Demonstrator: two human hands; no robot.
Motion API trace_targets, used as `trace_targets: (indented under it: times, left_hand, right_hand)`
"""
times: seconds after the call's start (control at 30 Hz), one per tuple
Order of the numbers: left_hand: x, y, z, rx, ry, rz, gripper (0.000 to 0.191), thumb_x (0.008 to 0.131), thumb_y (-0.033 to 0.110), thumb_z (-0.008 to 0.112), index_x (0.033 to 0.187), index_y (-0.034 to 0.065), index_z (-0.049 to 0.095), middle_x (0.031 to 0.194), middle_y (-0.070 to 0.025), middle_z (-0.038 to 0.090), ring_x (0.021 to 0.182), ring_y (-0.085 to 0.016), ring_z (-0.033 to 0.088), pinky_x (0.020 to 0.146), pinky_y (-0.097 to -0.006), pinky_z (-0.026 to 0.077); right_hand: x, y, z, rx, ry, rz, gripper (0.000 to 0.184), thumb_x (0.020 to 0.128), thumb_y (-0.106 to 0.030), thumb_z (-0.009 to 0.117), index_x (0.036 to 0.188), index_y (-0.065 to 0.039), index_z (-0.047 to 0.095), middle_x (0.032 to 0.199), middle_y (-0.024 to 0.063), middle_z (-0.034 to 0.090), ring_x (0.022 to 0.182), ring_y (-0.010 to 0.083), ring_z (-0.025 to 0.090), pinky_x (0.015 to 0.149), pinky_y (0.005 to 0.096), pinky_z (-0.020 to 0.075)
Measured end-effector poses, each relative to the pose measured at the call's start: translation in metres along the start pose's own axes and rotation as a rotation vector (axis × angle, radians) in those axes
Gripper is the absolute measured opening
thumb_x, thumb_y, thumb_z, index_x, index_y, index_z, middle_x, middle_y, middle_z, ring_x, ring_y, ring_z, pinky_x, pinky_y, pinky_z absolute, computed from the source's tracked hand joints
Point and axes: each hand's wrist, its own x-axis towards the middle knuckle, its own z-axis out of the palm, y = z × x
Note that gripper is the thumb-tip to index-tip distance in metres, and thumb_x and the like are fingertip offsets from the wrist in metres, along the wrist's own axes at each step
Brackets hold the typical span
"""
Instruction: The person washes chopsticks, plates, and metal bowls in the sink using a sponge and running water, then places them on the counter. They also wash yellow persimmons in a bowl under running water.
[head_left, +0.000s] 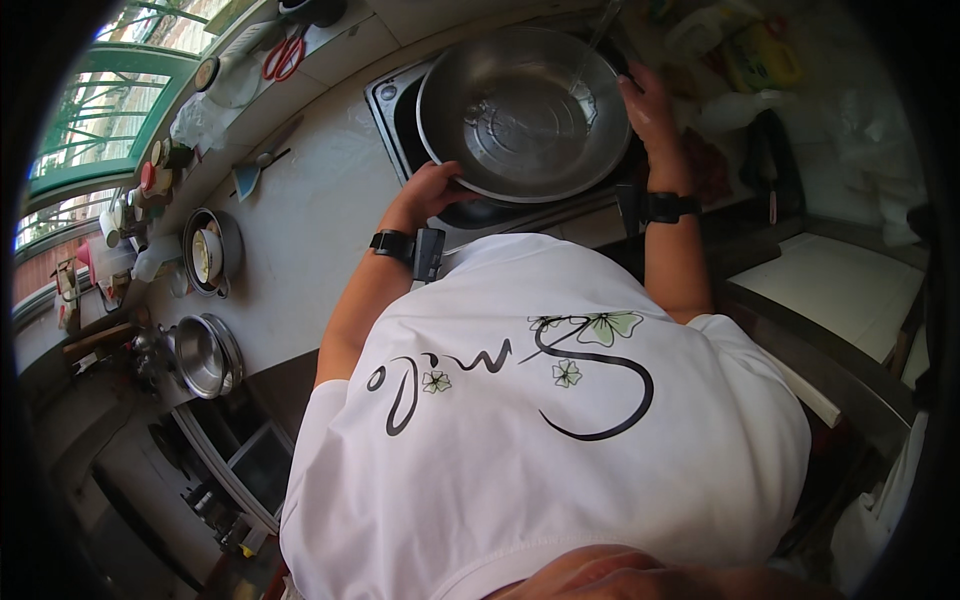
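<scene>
A wide round metal basin (495, 157) sits over a stainless-steel sink (380, 105). Clear water runs into it in a thin stream (598, 37) near its upper right, and a shallow layer of water glints on its floor. My left hand (433, 189) grips the basin's rim at the lower left, thumb on the edge. On the opposite side, my right hand (649, 105) holds the rim at the upper right, its fingers partly hidden by the rim and shade. Each wrist wears a black strap with a small device.
Left on the counter (300, 195) are a blue scraper-like tool (246, 180), a pot with a bowl inside (214, 251) and stacked metal basins (206, 356). Red-handled scissors (285, 56) lie on the ledge by the window. A yellow bottle (761, 64) stands right of the sink.
</scene>
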Motion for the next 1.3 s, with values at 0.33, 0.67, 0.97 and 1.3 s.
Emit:
trace_targets:
  times: [0.33, 0.67, 0.97, 1.3]
  left_hand:
    - [0.002, -0.015, -0.003, 0.048, 0.031, 0.137, 0.045, 0.087, 0.001, 0.049, 0.131, 0.0014, 0.038, 0.123, -0.0198, 0.052, 0.105, -0.036, 0.059, 0.084, -0.0464, 0.056]
    - [0.004, -0.017, -0.013, -0.027, 0.002, 0.172, 0.046, 0.084, -0.002, 0.046, 0.129, 0.0024, 0.04, 0.123, -0.0174, 0.051, 0.107, -0.035, 0.058, 0.083, -0.0468, 0.057]
    - [0.007, -0.014, -0.024, 0.043, 0.09, 0.16, 0.038, 0.09, 0.001, 0.045, 0.126, -0.0075, 0.042, 0.119, -0.0238, 0.054, 0.105, -0.038, 0.06, 0.085, -0.0492, 0.056]
    - [0.001, -0.012, -0.041, -0.012, 0.07, 0.086, 0.042, 0.087, 0.003, 0.049, 0.127, -0.005, 0.041, 0.12, -0.0215, 0.054, 0.106, -0.038, 0.059, 0.085, -0.0496, 0.055]
  right_hand:
    - [0.044, 0.02, 0.117, -0.737, -0.33, 0.011, 0.07, 0.091, -0.043, 0.051, 0.145, -0.006, 0.029, 0.15, 0.0215, 0.027, 0.136, 0.0373, 0.029, 0.109, 0.0451, 0.0291]
    - [-0.024, -0.012, 0.236, -0.746, -0.84, -0.473, 0.045, 0.092, -0.031, 0.046, 0.129, -0.005, 0.05, 0.137, 0.0192, 0.043, 0.128, 0.0334, 0.04, 0.108, 0.0425, 0.028]
    - [0.042, 0.003, 0.072, -0.082, -0.091, 0.012, 0.037, 0.084, -0.037, 0.067, 0.081, 0.0, 0.065, 0.068, 0.0098, 0.062, 0.067, 0.0208, 0.061, 0.061, 0.0389, 0.0466]
    - [0.139, 0.141, -0.069, -1.181, 0.15, 0.084, 0.027, 0.089, -0.023, 0.049, 0.096, -0.006, 0.068, 0.099, 0.0177, 0.067, 0.094, 0.0345, 0.064, 0.082, 0.0461, 0.0502]
